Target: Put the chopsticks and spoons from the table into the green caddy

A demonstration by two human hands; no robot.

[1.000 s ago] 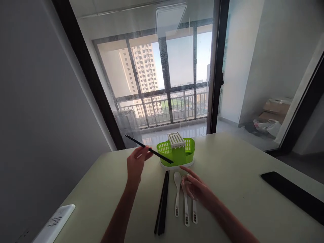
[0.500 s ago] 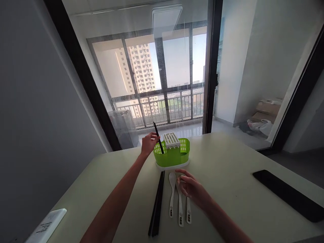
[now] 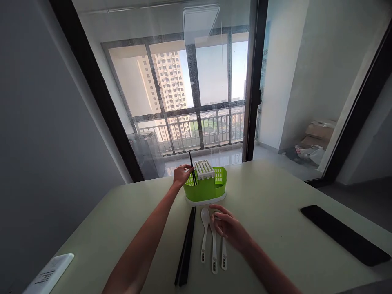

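A green slotted cutlery holder [image 3: 206,188] with a white insert stands at the far middle of the pale table [image 3: 269,212]. My left hand [image 3: 181,175] pinches a black chopstick [image 3: 192,168] that stands nearly upright in the holder's left compartment. Several more black chopsticks [image 3: 185,246] lie on the table in front of the holder. To their right lie three white spoons [image 3: 213,246]. My right hand [image 3: 228,227] rests with curled fingers on the bowls of the spoons; whether it grips one is unclear.
A flat black object [image 3: 345,235] lies near the table's right edge. A white remote-like device [image 3: 49,274] sits at the near left corner. A glass door stands behind the table, with boxes and bags on the balcony floor.
My left hand has carried the chopstick from a slant in front of the holder to upright and lowered it into the left compartment. My right hand has stayed on the spoons.
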